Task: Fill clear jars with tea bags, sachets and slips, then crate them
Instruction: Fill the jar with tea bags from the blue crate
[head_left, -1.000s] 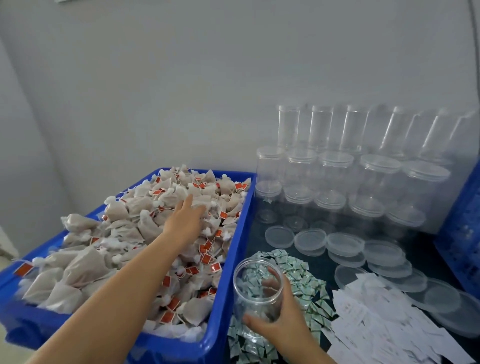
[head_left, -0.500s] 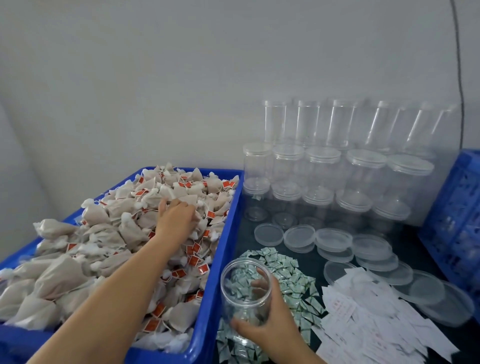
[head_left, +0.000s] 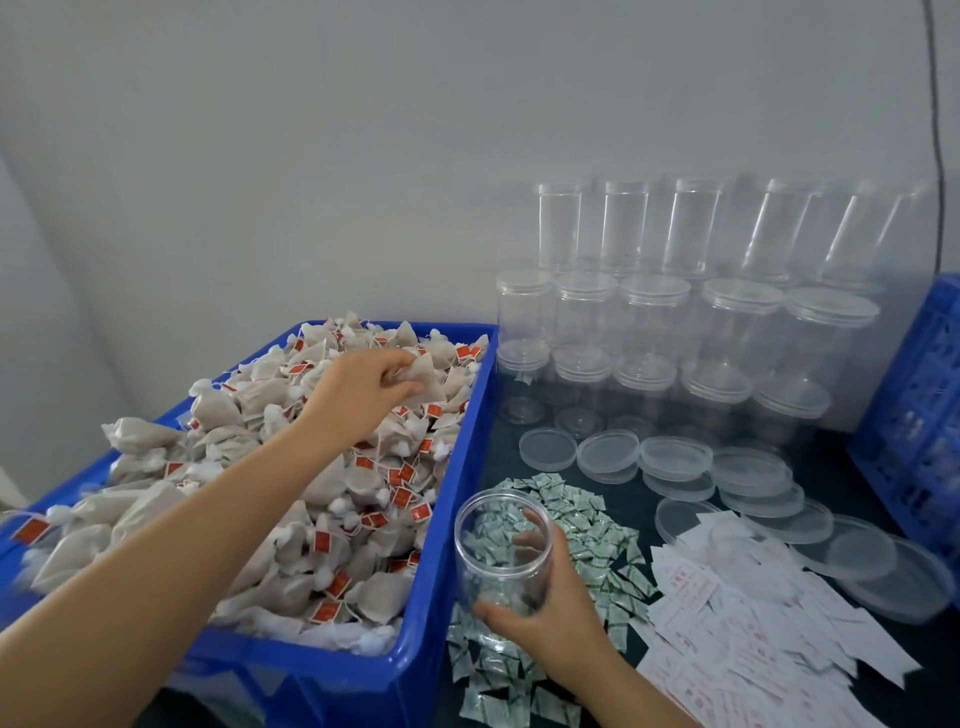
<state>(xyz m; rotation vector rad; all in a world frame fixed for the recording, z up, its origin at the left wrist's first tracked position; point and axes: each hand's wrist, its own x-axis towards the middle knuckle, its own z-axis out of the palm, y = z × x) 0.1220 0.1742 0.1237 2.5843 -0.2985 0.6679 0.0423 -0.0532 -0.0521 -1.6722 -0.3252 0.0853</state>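
A blue bin (head_left: 457, 467) on the left is heaped with beige tea bags (head_left: 332, 488) bearing red tags. My left hand (head_left: 358, 389) is raised over the far part of the heap and pinches one tea bag (head_left: 423, 376) between thumb and fingers. My right hand (head_left: 545, 597) grips an open, lidless clear jar (head_left: 501, 551) just right of the bin's front corner, above a pile of green-and-white sachets (head_left: 587, 525). The jar looks empty. White paper slips (head_left: 753, 623) lie to the right of the sachets.
Stacked clear jars (head_left: 675, 332), some lidded, stand against the back wall. Several loose clear lids (head_left: 675, 457) lie on the dark table in front of them. A blue crate (head_left: 919, 415) stands at the right edge. A black cable (head_left: 935, 104) hangs down the wall.
My left hand has lifted from the heap, moved right and taken a tea bag between its fingers. The right hand still holds the jar in the same place.
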